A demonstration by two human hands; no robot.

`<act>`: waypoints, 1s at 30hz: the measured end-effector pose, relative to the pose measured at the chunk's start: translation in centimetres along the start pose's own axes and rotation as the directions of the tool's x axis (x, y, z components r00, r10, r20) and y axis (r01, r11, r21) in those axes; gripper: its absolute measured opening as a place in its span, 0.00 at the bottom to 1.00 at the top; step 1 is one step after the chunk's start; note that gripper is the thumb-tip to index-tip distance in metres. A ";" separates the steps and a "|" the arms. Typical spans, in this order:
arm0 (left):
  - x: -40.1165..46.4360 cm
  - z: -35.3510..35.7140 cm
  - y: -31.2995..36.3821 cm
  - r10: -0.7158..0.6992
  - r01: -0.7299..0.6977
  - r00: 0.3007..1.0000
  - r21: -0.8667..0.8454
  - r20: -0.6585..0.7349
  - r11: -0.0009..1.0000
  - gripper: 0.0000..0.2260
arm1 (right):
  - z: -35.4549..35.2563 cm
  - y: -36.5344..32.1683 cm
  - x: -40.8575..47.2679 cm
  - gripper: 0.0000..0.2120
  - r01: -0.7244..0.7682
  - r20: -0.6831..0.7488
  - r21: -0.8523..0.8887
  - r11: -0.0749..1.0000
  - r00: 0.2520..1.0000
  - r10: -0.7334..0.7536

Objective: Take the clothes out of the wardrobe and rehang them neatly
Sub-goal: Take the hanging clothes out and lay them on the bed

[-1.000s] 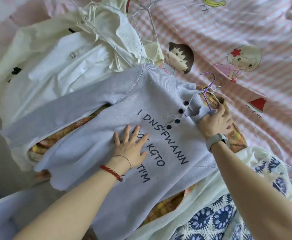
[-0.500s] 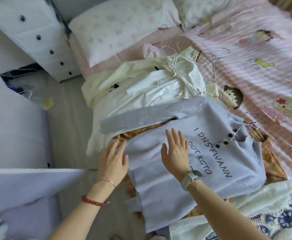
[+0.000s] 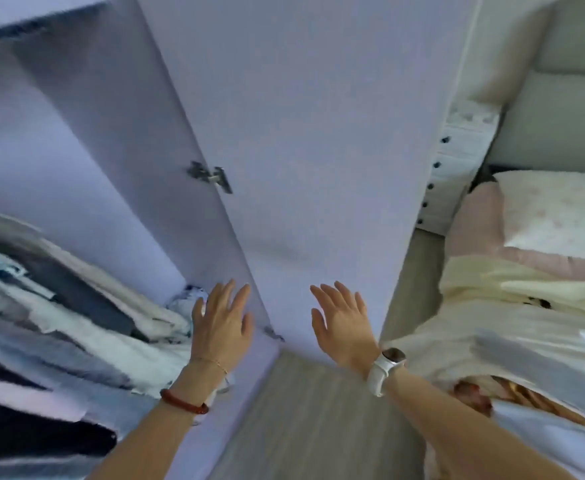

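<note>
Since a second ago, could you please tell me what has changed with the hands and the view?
Both hands have left the lilac lettered sweater on the bed and now reach, fingers spread and empty, toward the open lilac wardrobe door: the left hand by the hanging clothes, the right hand before the door. The view swung from bed to wardrobe. The cream garment pile stays on the bed.

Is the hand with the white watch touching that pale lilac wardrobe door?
Cannot tell. In the head view the right hand, fingers spread, overlaps the pale lilac wardrobe door, but the blurred single angle shows neither contact nor a gap.
</note>
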State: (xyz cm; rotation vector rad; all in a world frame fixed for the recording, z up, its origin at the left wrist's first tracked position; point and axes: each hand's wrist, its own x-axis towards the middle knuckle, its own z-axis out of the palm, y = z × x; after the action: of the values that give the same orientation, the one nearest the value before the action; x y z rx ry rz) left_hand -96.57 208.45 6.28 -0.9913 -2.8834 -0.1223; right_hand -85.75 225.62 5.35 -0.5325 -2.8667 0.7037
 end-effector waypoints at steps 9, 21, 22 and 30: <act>-3.9 -12.1 -20.0 -0.302 0.367 0.891 0.145 -0.340 0.919 0.19 | 2.7 -22.9 10.6 0.30 0.453 0.041 0.041 0.890 0.890 -0.455; 0.0 -17.8 -28.5 -0.507 0.535 0.827 0.067 -0.242 0.842 0.32 | 5.1 -38.9 22.4 0.18 0.432 0.225 0.570 0.699 0.736 -0.639; 0.7 -17.7 -28.9 -0.528 0.549 0.829 0.085 -0.186 0.832 0.28 | 5.4 -39.6 23.1 0.17 0.347 0.280 0.645 0.681 0.722 -0.633; 1.4 -16.8 -29.0 -0.591 0.587 0.804 0.239 -0.063 0.774 0.21 | 5.8 -41.9 26.2 0.13 0.288 0.306 0.723 0.628 0.680 -0.666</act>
State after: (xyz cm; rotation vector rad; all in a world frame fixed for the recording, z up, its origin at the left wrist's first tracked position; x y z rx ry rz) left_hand -114.55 184.68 21.80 -0.0159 -3.0088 0.2056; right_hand -124.11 198.20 21.41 0.6823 -2.6933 1.8162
